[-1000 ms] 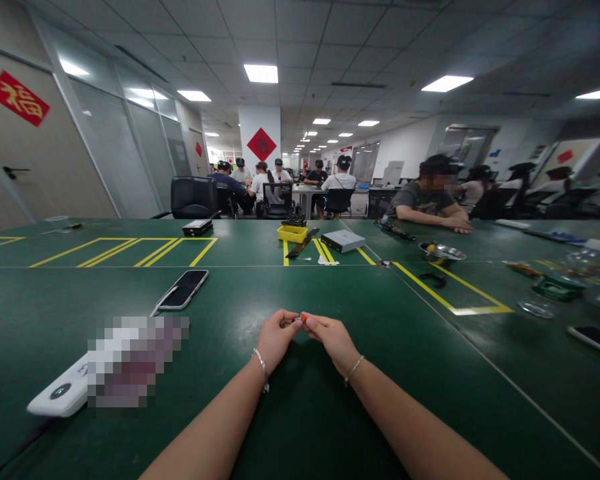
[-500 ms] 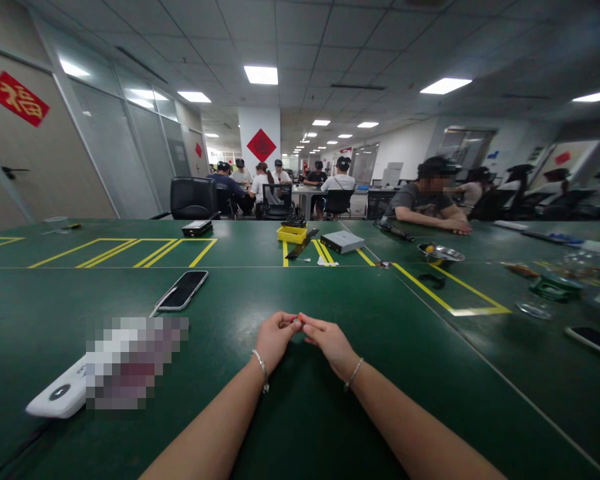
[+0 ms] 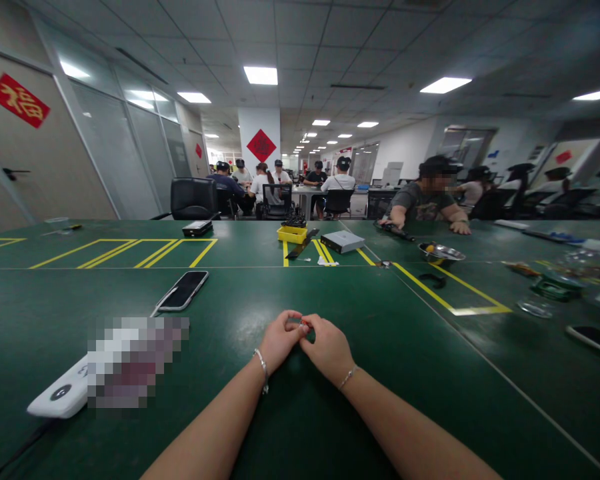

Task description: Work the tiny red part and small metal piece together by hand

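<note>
Contact is noted between left hand [image 3: 279,343] and right hand [image 3: 330,347], fingertips together near the middle of the green bench [image 3: 390,313]. Both are drawn narrow in a pinch around a small orange part [image 3: 305,324], which sits between the fingertips and is mostly covered; its shape cannot be told. Whether the hands rest on the surface cannot be told either.

Change observed: the right hand has turned and curled further over the part, its fingers more bent than half a second ago, and less orange shows. In my judgement the part is being worked by fine finger movement, and the closer grip steadies it while making its alignment harder to verify.

Across the bench, a seated person [image 3: 425,197] has parted previously joined hands; one now lies at or near a black tool [image 3: 397,231].

Unmoved: phone [image 3: 184,291] beyond a white device [image 3: 63,393], both on the left side; yellow tray [image 3: 291,235] and grey box [image 3: 343,241] farther out; metal bowl [image 3: 450,253] to the right.
</note>
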`<state>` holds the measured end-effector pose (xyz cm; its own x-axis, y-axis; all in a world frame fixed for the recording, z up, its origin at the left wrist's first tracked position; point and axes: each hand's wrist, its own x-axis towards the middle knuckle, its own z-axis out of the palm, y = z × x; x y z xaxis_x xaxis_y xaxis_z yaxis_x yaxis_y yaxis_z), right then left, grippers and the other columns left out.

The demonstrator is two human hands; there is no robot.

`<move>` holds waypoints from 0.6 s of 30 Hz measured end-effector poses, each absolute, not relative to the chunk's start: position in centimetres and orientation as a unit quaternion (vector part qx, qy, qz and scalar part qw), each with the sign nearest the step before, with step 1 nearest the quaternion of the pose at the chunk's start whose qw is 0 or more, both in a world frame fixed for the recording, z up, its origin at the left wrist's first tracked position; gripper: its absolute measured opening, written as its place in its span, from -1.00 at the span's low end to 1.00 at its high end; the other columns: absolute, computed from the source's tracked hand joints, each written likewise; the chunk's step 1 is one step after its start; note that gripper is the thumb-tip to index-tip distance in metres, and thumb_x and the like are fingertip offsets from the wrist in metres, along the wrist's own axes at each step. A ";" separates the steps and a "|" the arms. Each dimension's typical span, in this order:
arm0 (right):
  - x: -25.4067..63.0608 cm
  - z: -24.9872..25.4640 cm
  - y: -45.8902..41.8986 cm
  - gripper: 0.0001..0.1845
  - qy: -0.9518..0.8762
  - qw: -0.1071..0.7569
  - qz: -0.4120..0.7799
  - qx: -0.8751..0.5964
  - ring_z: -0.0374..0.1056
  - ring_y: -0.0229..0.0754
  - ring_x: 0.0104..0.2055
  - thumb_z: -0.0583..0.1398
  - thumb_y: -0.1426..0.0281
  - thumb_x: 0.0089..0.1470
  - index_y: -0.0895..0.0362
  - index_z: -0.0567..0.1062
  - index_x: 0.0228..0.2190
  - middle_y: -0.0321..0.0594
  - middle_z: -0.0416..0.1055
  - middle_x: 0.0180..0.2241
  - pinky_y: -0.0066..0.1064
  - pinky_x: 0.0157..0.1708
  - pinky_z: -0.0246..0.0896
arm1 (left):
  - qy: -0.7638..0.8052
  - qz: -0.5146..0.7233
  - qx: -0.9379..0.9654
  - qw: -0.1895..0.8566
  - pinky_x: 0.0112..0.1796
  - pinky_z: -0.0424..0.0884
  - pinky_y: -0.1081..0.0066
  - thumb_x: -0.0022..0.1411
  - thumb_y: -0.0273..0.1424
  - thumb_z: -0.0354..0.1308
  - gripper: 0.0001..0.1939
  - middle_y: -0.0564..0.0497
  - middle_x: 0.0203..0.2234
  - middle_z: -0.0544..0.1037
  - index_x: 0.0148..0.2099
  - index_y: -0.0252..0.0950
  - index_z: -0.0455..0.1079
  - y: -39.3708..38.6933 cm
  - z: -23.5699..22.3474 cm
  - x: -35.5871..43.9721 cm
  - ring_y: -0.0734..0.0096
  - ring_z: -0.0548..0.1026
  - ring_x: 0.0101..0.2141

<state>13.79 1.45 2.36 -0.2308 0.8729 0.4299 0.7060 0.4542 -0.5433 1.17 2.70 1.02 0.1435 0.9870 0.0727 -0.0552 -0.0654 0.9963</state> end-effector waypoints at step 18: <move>14.2 1.4 2.7 -0.64 -0.748 0.451 0.229 -0.430 0.25 -0.27 -0.29 0.15 0.43 -0.20 0.07 0.34 -0.24 -0.24 0.32 -0.28 -0.42 -0.37 0.18 | 0.368 0.496 0.499 0.608 -0.30 0.26 0.49 -0.10 -0.41 0.18 -0.78 0.03 -0.47 0.48 -0.33 -0.35 0.29 2.4 2.1 0.3 0.48 0.42 -0.40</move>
<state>14.20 2.73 1.42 -0.2239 0.8494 0.4778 0.4371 0.5257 -0.7298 0.25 2.44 2.06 0.2373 0.9703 0.0470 -0.2351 0.0104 0.9719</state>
